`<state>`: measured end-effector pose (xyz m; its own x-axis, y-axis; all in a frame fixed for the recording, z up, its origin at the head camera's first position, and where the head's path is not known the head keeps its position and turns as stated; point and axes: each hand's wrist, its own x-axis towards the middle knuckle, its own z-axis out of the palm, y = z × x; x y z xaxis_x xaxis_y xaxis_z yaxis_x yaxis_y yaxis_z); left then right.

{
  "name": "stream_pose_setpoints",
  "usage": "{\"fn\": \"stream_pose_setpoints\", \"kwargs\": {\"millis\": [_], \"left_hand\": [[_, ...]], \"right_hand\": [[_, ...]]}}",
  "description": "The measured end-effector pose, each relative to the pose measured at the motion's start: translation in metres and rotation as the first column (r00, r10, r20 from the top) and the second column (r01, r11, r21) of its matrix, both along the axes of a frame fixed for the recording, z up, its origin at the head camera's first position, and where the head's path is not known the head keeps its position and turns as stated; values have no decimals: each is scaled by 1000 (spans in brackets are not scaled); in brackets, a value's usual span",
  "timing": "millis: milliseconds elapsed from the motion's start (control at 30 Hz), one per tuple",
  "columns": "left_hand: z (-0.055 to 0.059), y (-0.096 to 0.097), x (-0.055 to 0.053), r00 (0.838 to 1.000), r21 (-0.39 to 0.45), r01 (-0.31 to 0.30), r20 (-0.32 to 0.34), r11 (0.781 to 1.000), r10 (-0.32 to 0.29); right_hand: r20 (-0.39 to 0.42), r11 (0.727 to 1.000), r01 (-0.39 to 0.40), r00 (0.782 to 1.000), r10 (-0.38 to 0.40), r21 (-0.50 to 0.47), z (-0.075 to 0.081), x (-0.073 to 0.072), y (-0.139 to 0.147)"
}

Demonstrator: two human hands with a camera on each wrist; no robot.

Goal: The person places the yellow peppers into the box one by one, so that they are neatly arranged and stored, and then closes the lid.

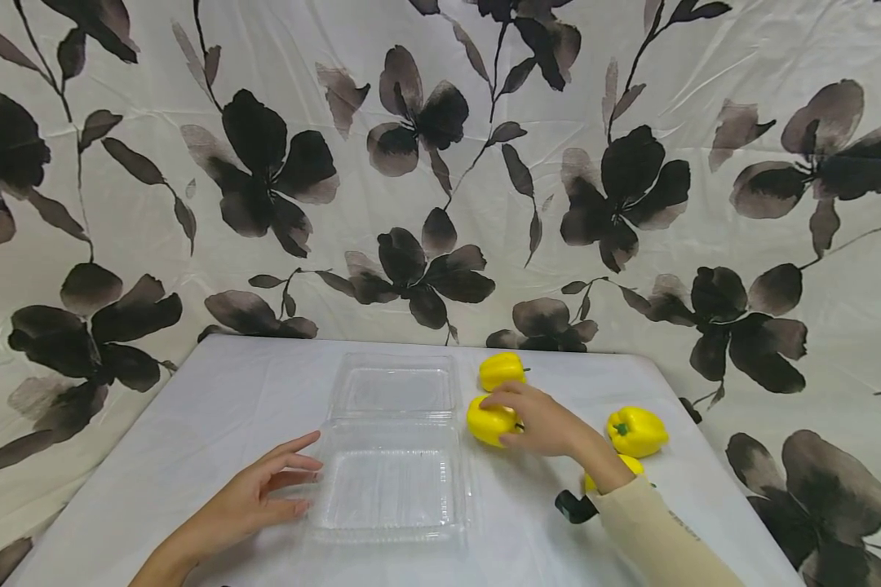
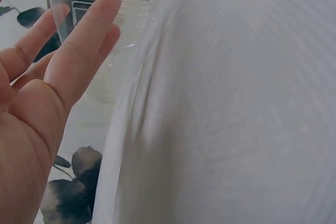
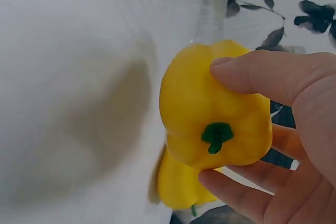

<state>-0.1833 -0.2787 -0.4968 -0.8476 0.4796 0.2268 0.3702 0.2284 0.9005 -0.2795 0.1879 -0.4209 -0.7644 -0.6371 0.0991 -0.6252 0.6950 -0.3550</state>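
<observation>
A clear plastic clamshell container (image 1: 392, 489) lies opened out on the table, its lid (image 1: 395, 391) folded back to the far side. My left hand (image 1: 253, 493) is at the container's left edge, fingers extended and fingertips right at the rim; the left wrist view shows them loosely spread beside the clear wall (image 2: 59, 9). To the right of the container, my right hand (image 1: 539, 417) grips a yellow bell pepper (image 1: 489, 422). In the right wrist view, thumb and fingers curl round the pepper (image 3: 210, 100), its green stem facing the camera.
Behind the held pepper sits another yellow bell pepper (image 1: 501, 371). Two more are on the right: one pepper (image 1: 637, 432) in full view, the other pepper (image 1: 629, 465) partly hidden by the right wrist. A white cloth covers the table (image 1: 250, 391); a floral curtain (image 1: 426, 187) hangs behind.
</observation>
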Motion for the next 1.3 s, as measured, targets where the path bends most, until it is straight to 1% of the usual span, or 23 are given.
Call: {"fn": "stream_pose_setpoints", "kwargs": {"millis": [167, 300, 433, 533, 700, 833, 867, 1133, 1300], "left_hand": [[0, 0, 0, 1000, 0, 1, -2, 1000, -1], [-1, 0, 0, 1000, 5, 6, -14, 1000, -6], [-1, 0, 0, 999, 18, 27, -43, 999, -26], [0, 1, 0, 998, 27, 32, -45, 999, -31], [1, 2, 1, 999, 35, 28, -36, 999, -27], [1, 2, 0, 999, 35, 27, -24, 999, -26], [1, 2, 0, 1000, 36, 24, -13, 999, -24], [1, 2, 1, 999, 26, 12, 38, 1000, -13], [1, 1, 1, 999, 13, -3, 50, 1000, 3]], "right_hand": [[-33, 1000, -5, 999, 4, -26, 16, 5, -8], [-56, 999, -27, 998, 25, -35, 27, 8, -20], [-63, 998, -58, 996, 56, -30, 36, 10, -32], [-64, 996, -80, 995, 78, -34, 40, 10, -40], [-61, 993, -110, 992, 107, -48, 45, 10, -52], [-57, 991, -131, 990, 129, -38, 47, 9, -62], [-55, 990, -137, 989, 135, -35, 48, 9, -65], [-3, 985, -169, 986, 169, -20, 49, 7, -89], [32, 979, -202, 979, 202, -7, 47, 7, -104]]}}
